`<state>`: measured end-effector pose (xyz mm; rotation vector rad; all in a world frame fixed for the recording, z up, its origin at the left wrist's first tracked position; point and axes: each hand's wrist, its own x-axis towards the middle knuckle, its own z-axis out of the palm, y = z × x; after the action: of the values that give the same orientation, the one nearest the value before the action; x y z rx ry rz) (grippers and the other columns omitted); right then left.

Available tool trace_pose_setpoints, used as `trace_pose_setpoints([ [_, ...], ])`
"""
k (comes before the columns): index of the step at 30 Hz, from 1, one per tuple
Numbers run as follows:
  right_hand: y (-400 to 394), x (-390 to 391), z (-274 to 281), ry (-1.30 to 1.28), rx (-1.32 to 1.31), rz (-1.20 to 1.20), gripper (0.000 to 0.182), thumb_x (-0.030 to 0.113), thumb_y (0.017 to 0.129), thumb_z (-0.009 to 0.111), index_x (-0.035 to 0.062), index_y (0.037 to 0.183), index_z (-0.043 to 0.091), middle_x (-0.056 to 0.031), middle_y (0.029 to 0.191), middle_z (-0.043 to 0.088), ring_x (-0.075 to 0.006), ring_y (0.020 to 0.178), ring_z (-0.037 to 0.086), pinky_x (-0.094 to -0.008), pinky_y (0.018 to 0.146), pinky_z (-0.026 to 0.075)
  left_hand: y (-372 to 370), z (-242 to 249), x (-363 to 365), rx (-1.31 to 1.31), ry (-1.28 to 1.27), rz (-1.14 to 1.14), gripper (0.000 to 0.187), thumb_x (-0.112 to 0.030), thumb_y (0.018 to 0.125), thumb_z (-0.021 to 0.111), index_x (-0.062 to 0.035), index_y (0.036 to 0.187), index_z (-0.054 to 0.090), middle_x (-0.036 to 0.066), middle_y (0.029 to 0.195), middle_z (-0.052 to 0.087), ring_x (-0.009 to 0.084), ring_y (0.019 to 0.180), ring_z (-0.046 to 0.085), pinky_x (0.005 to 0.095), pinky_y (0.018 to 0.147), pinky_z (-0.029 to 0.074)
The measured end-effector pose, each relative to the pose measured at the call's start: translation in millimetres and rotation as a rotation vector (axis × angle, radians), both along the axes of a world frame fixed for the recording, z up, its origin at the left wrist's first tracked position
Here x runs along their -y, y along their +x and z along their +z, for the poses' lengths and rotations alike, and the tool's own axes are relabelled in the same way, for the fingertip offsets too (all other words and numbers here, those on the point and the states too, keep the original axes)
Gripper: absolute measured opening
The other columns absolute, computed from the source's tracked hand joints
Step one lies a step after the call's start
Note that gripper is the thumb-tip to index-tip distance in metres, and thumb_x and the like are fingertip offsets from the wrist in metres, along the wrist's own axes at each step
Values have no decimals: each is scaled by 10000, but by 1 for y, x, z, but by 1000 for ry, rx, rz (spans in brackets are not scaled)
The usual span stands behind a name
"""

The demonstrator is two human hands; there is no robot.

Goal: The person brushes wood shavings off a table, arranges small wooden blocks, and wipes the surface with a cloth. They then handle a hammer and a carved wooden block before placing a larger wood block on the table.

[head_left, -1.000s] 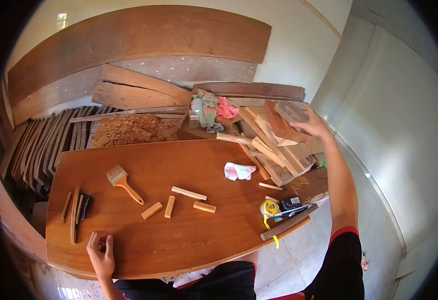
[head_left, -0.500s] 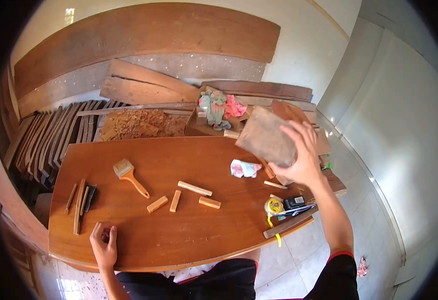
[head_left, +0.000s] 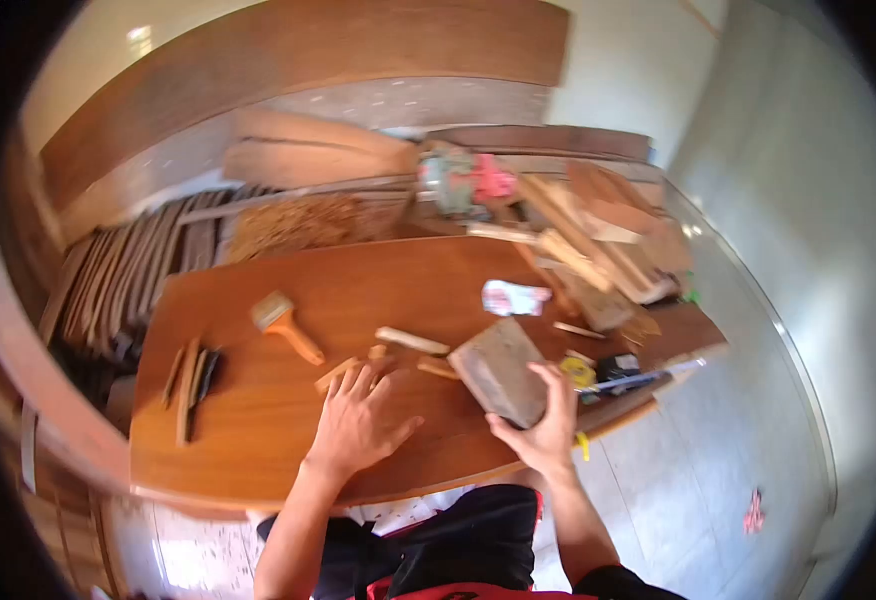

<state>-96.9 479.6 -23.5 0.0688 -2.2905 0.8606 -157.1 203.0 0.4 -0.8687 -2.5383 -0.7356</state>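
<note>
My right hand (head_left: 548,425) grips a flat, brownish-grey block (head_left: 501,372) by its right and lower edges, above the right half of the wooden table (head_left: 258,450). My left hand (head_left: 358,420) is palm down over the middle of the table, fingers apart, with nothing visible in it. Its fingertips are beside a small wooden piece (head_left: 336,375) and partly cover another. A longer light stick (head_left: 412,341) lies between the hands, and a short piece (head_left: 439,369) sits just left of the block.
A paintbrush (head_left: 290,327) and narrow wood strips (head_left: 189,390) lie on the left. Toward the right are a patterned cloth (head_left: 515,298), a yellow tape measure (head_left: 579,373), a black object (head_left: 616,368) and piled wood offcuts (head_left: 598,240). Wood shavings (head_left: 293,225) lie behind.
My right hand has brought the block down and toward me from the back right. My left hand has moved right from the front left and spread its fingers. The camera view has shifted.
</note>
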Motion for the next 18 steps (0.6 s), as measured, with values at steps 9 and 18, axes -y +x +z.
trace_pose_setpoints([
  [9,6,-6,9,156,166,27,916,348,626,885,89,1400,469,-184,1244,522,-399,1131,496,-516,1016,382,-118,11,-98,261,129,-288,584,-477,939,643,-38,1321,593,196,1325,606,389,1298,513,509,1102,374],
  [18,-49,-148,169,55,29,-102,771,507,838,759,-9,1355,514,-201,1228,659,-365,1160,625,-448,1016,468,-228,104,-283,479,593,-271,928,-696,875,618,40,1421,474,196,1352,596,283,1252,577,374,1073,417],
])
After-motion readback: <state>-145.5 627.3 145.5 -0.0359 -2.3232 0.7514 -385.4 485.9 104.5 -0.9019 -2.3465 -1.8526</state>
